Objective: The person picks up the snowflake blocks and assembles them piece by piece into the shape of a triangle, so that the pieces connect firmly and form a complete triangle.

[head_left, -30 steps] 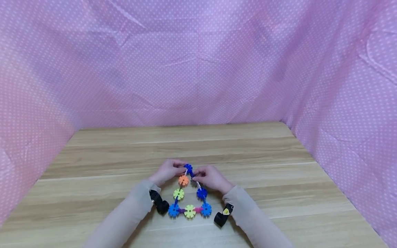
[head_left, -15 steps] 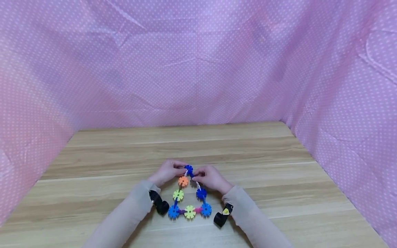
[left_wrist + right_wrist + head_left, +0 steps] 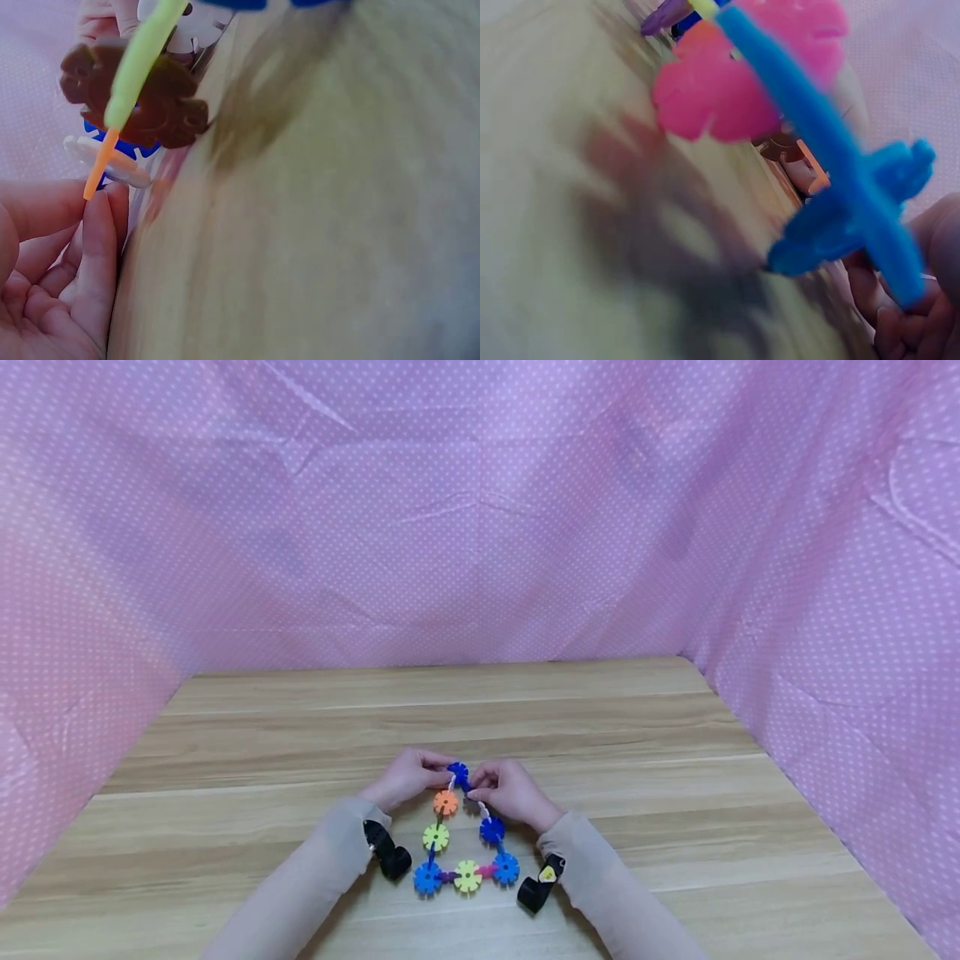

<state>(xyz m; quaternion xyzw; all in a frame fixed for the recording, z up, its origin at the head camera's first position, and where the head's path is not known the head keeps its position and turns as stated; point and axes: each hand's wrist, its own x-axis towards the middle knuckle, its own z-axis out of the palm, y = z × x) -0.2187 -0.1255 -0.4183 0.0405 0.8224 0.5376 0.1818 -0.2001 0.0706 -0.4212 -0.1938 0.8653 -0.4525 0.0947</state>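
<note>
Notched snowflake discs, slotted into each other, form a triangular loop. My left hand [image 3: 405,778] pinches the dark blue disc [image 3: 458,772] at its far tip. Just right of that tip, my right hand [image 3: 513,793] pinches the loop's right side with thumb and fingers; its fingers partly hide the disc there. Down the left side run an orange disc [image 3: 446,802] and a yellow-green disc [image 3: 435,837]. Blue discs form the near left corner [image 3: 427,879] and near right corner [image 3: 506,868]. In the left wrist view, a brown disc [image 3: 135,82] stands edgewise; the right wrist view has a pink disc [image 3: 720,90].
A wood-grain table [image 3: 300,718] lies under the hands and loop. Pink dotted cloth [image 3: 480,527] hangs behind the table and along both sides. Black wrist cameras sit on the left wrist [image 3: 390,856] and right wrist [image 3: 538,887], close beside the loop's near corners.
The near side of the loop has shifted slightly right, and its left corner sits a bit closer to me. Both hands keep their pinch at the far tip, almost unmoved.
</note>
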